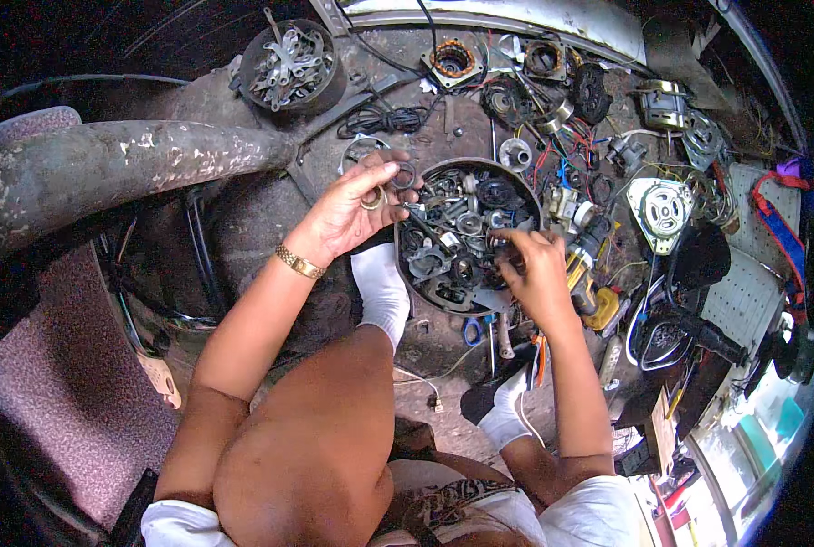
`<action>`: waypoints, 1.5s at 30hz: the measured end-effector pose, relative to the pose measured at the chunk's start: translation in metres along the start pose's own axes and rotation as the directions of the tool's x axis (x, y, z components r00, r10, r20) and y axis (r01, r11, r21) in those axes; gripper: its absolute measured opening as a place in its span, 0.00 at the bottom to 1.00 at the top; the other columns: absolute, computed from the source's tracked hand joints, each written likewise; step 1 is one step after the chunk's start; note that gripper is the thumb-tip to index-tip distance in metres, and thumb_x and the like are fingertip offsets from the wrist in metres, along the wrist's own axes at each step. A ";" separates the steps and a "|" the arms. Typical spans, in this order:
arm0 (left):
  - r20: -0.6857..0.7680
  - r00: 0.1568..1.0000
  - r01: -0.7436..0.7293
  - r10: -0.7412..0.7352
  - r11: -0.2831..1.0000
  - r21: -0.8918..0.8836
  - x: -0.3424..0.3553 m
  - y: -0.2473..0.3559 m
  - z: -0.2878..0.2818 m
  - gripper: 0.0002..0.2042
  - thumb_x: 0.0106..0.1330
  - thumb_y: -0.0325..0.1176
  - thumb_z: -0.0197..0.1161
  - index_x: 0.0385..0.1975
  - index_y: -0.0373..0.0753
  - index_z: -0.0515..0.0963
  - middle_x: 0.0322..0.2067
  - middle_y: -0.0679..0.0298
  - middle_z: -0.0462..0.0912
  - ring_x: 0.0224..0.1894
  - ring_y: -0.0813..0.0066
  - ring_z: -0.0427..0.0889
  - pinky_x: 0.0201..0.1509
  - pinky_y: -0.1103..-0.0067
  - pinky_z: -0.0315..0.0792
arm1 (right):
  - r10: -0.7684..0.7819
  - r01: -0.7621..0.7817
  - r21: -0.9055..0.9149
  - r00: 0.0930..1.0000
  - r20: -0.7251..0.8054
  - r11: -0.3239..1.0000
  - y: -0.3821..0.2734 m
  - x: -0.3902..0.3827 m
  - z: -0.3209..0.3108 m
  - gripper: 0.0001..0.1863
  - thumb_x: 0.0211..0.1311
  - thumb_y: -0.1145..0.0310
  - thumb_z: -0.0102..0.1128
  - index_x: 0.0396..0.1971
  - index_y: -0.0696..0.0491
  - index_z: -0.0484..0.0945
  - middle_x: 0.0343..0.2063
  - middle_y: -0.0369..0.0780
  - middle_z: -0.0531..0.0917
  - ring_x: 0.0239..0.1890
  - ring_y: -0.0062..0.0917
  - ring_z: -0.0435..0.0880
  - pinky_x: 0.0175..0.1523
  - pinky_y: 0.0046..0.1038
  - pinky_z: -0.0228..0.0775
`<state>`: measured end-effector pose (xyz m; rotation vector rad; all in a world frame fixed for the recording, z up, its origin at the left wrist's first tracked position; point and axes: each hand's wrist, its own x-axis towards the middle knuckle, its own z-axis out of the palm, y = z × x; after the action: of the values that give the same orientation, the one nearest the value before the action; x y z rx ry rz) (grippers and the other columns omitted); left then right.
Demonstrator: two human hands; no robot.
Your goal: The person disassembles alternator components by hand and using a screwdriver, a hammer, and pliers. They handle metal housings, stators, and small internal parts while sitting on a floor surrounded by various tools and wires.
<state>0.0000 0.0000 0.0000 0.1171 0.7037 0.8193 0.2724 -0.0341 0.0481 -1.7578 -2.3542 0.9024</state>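
Observation:
My left hand (360, 205) holds a brass-coloured ring (373, 206) and a darker metal ring (403, 181) in its fingers, beside the left rim of a round metal pan (405, 292). Jumbled small metal parts (466, 223) fill the pan: rings, fittings and dark pieces. My right hand (533, 264) reaches over the pan's right side, fingers bent and apart, fingertips among the parts; I make out nothing held in it. Just right of it lies a yellow-and-black power drill (591, 294), partly behind my forearm.
A thick pipe (129, 164) spans the left. Behind stand a pot of wrenches (288, 68) and motor stators (453, 62). A motor (662, 105), wires and a white housing (662, 214) crowd the right. My socked feet (380, 283) flank the pan. A speckled cushion (61, 383) is at lower left.

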 end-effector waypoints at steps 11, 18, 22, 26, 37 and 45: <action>0.003 0.996 0.090 -0.090 0.996 0.016 -0.003 -0.019 0.017 0.17 0.66 0.35 0.50 0.52 0.35 0.68 0.39 0.56 0.78 0.40 0.69 0.80 0.46 0.74 0.76 | -0.028 0.294 0.478 0.872 -0.489 0.828 -0.026 0.016 0.008 0.09 0.37 0.84 0.63 0.22 0.56 0.78 0.26 0.39 0.81 0.34 0.29 0.80 0.40 0.27 0.69; -0.030 0.997 0.080 -0.076 0.985 0.151 -0.006 -0.024 0.038 0.16 0.66 0.32 0.50 0.50 0.30 0.69 0.39 0.56 0.79 0.37 0.68 0.81 0.44 0.74 0.77 | -0.219 0.475 0.253 0.733 -0.644 0.843 -0.032 0.037 0.022 0.11 0.33 0.81 0.64 0.21 0.53 0.78 0.30 0.39 0.80 0.30 0.29 0.77 0.34 0.27 0.66; -0.066 0.995 0.083 -0.072 0.981 0.175 -0.008 -0.025 0.042 0.15 0.67 0.32 0.49 0.49 0.29 0.69 0.40 0.55 0.79 0.39 0.67 0.81 0.44 0.75 0.78 | -0.220 0.480 0.229 0.708 -0.671 0.847 -0.029 0.037 0.030 0.12 0.30 0.81 0.64 0.21 0.52 0.78 0.31 0.38 0.80 0.29 0.28 0.76 0.32 0.26 0.66; -0.041 0.998 0.052 -0.044 0.977 0.206 -0.009 -0.025 0.048 0.15 0.66 0.31 0.50 0.48 0.28 0.70 0.41 0.55 0.78 0.40 0.65 0.81 0.44 0.75 0.78 | -0.231 0.485 0.213 0.700 -0.676 0.848 -0.026 0.036 0.032 0.12 0.30 0.81 0.64 0.21 0.51 0.79 0.31 0.38 0.80 0.29 0.28 0.75 0.32 0.26 0.65; -0.065 0.991 -0.076 0.117 0.894 0.442 -0.010 -0.030 0.052 0.12 0.63 0.27 0.55 0.45 0.30 0.73 0.40 0.56 0.79 0.39 0.66 0.81 0.44 0.77 0.77 | 0.236 0.066 0.787 0.936 -0.263 0.613 -0.038 0.025 0.027 0.09 0.45 0.78 0.65 0.29 0.58 0.79 0.31 0.41 0.80 0.33 0.24 0.78 0.40 0.24 0.69; -0.085 0.987 -0.089 0.136 0.907 0.413 -0.007 -0.011 0.048 0.12 0.64 0.31 0.54 0.44 0.30 0.73 0.38 0.55 0.79 0.39 0.67 0.81 0.44 0.78 0.77 | 0.419 -0.066 0.971 0.907 -0.037 0.229 -0.027 0.031 0.017 0.08 0.55 0.78 0.59 0.35 0.62 0.76 0.29 0.38 0.81 0.30 0.19 0.79 0.37 0.20 0.72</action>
<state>0.0333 -0.0045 0.0366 0.4969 0.9769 0.7830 0.2320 -0.0182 0.0390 -1.4524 -0.7917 1.5105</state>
